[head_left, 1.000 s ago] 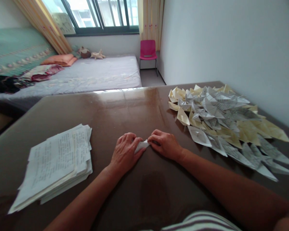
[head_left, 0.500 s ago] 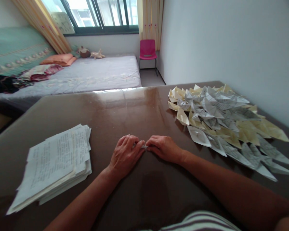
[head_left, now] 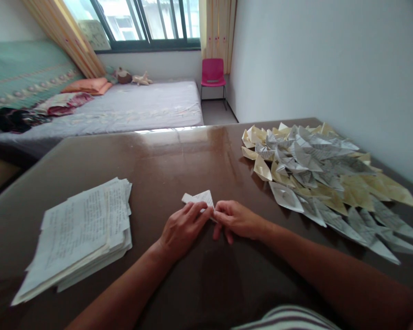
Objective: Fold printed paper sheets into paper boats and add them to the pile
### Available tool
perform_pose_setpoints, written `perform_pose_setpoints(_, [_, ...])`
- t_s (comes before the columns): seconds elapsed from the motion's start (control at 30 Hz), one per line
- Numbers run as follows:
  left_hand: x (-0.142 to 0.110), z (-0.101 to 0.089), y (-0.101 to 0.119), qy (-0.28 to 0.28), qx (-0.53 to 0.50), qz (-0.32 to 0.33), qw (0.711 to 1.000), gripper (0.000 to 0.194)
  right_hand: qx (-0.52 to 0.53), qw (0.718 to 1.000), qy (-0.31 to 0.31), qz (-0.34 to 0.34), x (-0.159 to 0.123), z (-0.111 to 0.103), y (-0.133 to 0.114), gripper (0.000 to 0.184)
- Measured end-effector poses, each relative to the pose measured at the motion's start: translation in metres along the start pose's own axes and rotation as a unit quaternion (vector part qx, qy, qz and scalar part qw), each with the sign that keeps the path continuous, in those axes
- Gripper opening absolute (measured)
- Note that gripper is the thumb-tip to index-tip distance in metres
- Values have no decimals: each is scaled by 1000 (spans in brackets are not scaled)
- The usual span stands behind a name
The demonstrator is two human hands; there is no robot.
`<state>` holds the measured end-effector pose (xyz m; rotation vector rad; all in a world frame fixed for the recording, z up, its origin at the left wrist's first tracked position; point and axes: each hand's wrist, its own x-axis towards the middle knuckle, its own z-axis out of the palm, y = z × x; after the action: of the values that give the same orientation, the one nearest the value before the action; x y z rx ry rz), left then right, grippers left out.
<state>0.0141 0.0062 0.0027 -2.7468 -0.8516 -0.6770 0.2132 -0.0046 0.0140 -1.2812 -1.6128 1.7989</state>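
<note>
A small folded sheet of white paper [head_left: 205,197] with writing on it lies on the brown table in front of me. My left hand [head_left: 184,227] rests over its near side, fingers bent and pressed on it. At the paper's right corner, my right hand [head_left: 241,220] pinches the edge between thumb and forefinger, its other fingers curled beneath. The two hands' fingertips nearly meet there. Part of the paper is hidden under the left fingers.
On the left of the table [head_left: 151,160] lies a stack of handwritten sheets [head_left: 79,229]. Several folded paper boats [head_left: 306,156], white and yellowish, crowd the right side by the wall. Beyond the table are a bed [head_left: 158,101] and a pink chair [head_left: 213,73].
The folded paper, mostly hidden between the fingers before, now shows flat beyond the left hand. My right fingers have shifted slightly nearer me, with lower fingers now visible.
</note>
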Motion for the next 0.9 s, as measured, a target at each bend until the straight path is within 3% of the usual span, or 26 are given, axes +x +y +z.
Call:
perform_pose_setpoints(0.13, [-2, -4, -1, 0, -19, 15, 1000, 20, -13, 992, -124, 9, -5, -8, -3, 35])
perform_pose_setpoints(0.2, [-3, -4, -3, 3, -46, 17, 999, 21, -43, 990, -136, 14, -6, -20, -4, 37])
perform_pose_setpoints(0.23, [-3, -4, -3, 5, -66, 19, 998, 22, -65, 993, -95, 2, -5, -27, -5, 38])
perform_pose_setpoints(0.3, [-3, -4, -4, 1, -110, 28, 994, 22, -132, 989, 49, -44, -3, -39, -4, 34])
perform_pose_setpoints(0.37, [-3, -4, -4, -15, -148, 38, 988, 24, -223, 954, 179, -92, -1, -47, -1, 24])
perform_pose_setpoints(0.43, [-3, -5, -5, -37, -170, 41, 984, 25, -302, 914, 246, -118, 3, -51, 4, 16])
perform_pose_setpoints(0.5, [-4, -6, -7, -63, -176, 43, 982, 29, -348, 892, 260, -124, 5, -52, 8, 16])
perform_pose_setpoints(0.7, [-1, -10, -7, -100, -182, 40, 977, 35, -411, 873, 243, -99, 7, -49, 11, 17])
perform_pose_setpoints(0.9, [7, -6, 8, -116, -127, -23, 985, 30, -443, 856, 254, -77, 4, -49, 7, 14])
